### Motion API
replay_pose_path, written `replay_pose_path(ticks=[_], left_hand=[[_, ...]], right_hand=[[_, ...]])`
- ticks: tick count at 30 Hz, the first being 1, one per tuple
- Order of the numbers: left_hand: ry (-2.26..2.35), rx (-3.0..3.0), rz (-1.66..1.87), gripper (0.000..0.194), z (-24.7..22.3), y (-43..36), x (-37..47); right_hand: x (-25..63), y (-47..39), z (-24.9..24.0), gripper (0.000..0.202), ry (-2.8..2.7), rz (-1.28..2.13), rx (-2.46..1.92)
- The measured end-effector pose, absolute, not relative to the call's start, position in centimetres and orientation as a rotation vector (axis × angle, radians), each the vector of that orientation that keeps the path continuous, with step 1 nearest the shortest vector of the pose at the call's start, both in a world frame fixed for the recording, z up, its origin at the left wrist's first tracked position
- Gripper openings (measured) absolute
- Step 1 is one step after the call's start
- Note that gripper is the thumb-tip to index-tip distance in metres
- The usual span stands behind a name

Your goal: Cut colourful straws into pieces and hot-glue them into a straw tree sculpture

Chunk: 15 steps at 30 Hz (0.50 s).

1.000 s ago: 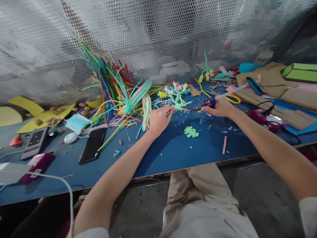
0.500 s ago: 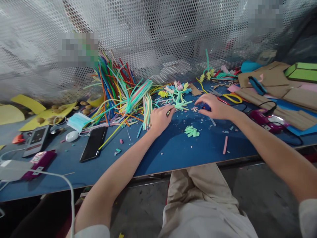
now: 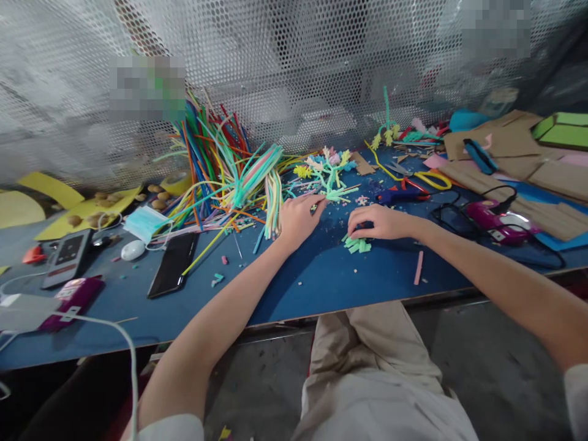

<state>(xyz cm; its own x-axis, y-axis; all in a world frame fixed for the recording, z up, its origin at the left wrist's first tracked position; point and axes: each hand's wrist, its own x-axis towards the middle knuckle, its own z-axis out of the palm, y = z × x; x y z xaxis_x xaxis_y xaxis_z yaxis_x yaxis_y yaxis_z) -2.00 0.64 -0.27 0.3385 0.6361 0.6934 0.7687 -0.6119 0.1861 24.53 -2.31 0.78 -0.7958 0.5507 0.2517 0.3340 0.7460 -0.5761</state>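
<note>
Picking up one short green piece cleanly seems to be the step in hand: the right hand (image 3: 381, 222) reaches from the right onto the pile of green pieces (image 3: 358, 247), on the blue tabletop (image 3: 321, 288). It would be best to lift a single piece from the edge with thumb and forefinger, without scattering the rest. Taking the pile as the clock's centre, the pipe-cleaner plant (image 3: 334, 194) lies at about eleven o'clock, and the left hand (image 3: 297, 219) is near ten. The left fingers are bent in, their tips drawn together on the lower end of the plant; a light, steady pinch there should keep the fluffy stems from turning. The right fingers are curled down, only slightly parted from the thumb, their tips at the pile; whether they grip a piece I cannot tell. The glue gun (image 3: 399, 195) lies between one and two o'clock, so a low wrist should be guarded against.
</note>
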Motion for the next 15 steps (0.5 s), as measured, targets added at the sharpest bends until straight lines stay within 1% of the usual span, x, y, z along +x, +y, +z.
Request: replay_pose_path(ticks=[6, 15], left_hand=[[-1.256, -2.415, -1.124, 0.019, -0.24, 0.54, -1.96], [-1.209, -2.422, -1.098, 0.022, -0.27, 0.52, -1.88]], right_hand=[[25.1, -2.82, 1.33, 0.027, -2.31, 0.842, -0.907], [25.47, -2.32, 1.16, 0.025, -2.185, 0.964, -0.862]])
